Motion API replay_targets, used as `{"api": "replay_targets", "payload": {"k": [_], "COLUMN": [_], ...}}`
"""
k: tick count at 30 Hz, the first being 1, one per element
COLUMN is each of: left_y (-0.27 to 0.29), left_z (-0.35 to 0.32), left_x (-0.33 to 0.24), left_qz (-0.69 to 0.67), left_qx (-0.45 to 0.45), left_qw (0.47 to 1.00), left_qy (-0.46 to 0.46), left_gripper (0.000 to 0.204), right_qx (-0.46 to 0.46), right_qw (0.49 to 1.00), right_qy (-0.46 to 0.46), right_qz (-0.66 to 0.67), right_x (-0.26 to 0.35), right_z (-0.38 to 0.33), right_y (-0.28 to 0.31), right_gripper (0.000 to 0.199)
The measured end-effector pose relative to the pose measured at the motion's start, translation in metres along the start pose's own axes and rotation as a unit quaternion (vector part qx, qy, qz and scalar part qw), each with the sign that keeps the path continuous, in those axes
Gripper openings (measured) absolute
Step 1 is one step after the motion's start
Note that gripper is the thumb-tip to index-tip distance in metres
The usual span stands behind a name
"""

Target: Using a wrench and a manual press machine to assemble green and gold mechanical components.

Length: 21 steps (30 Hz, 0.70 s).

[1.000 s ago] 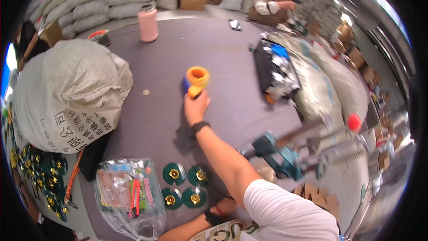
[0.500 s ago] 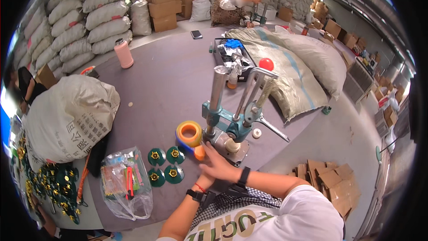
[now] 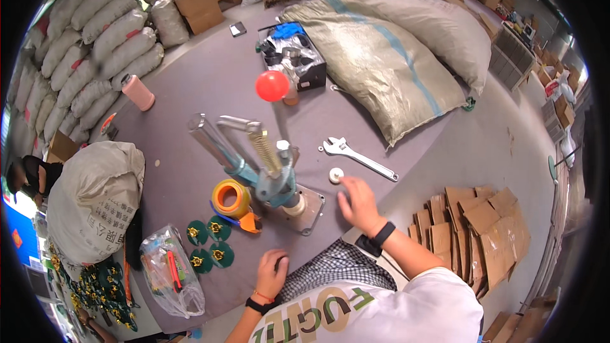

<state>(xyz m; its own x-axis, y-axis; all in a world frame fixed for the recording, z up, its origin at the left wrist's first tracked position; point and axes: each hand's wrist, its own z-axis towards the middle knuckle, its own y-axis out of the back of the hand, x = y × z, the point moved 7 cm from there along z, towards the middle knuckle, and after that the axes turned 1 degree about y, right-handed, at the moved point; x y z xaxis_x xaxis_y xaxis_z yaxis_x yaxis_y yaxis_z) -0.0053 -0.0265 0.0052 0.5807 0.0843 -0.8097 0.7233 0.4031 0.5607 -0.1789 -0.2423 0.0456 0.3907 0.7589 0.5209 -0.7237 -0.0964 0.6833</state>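
Note:
My right hand (image 3: 358,203) rests fingers spread on the grey table, its fingertips just below a small white round part (image 3: 336,174). My left hand (image 3: 272,272) lies near the table's front edge, fingers curled loosely, with nothing visible in it. Between them stands a blue hand press (image 3: 270,174) on a metal base plate, its lever topped by a red ball knob (image 3: 272,86). An orange tape dispenser with a yellow roll (image 3: 232,200) sits left of the press. Several green discs with gold centres (image 3: 208,244) lie in front of it.
An adjustable wrench (image 3: 357,156) lies right of the press. A black box of parts (image 3: 293,58) and a long woven sack (image 3: 387,44) are at the back. A full white sack (image 3: 92,200), a clear plastic bag (image 3: 170,273), a pink bottle (image 3: 138,92) and flat cardboard pieces (image 3: 476,222) surround me.
The view swung right. The tape dispenser that my hand carried now sits beside the press; my right hand has moved over to the small white part.

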Motion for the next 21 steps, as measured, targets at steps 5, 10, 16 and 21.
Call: {"api": "replay_targets", "payload": {"k": [5,10,16,21], "left_y": [0.019,0.009,0.018,0.021], "left_z": [-0.038,-0.032,-0.050,-0.053], "left_x": [0.019,0.006,0.003,0.004], "left_qz": [0.186,0.301,0.310,0.294], "left_qx": [-0.115,-0.154,-0.186,-0.223], "left_qw": [0.976,0.941,0.932,0.929], "left_qy": [0.008,0.019,-0.008,-0.005], "left_gripper": [0.014,0.014,0.013,0.012], "right_qx": [0.048,0.173,0.221,0.177], "right_qw": [0.989,0.971,0.962,0.973], "right_qy": [-0.045,-0.040,0.044,0.025], "right_qz": [-0.129,-0.157,-0.155,-0.143], "right_x": [-0.054,-0.065,-0.071,-0.125], "right_z": [0.026,0.023,0.032,0.056], "right_y": [-0.004,-0.047,-0.060,-0.065], "right_gripper": [0.056,0.067,0.058,0.059]}}
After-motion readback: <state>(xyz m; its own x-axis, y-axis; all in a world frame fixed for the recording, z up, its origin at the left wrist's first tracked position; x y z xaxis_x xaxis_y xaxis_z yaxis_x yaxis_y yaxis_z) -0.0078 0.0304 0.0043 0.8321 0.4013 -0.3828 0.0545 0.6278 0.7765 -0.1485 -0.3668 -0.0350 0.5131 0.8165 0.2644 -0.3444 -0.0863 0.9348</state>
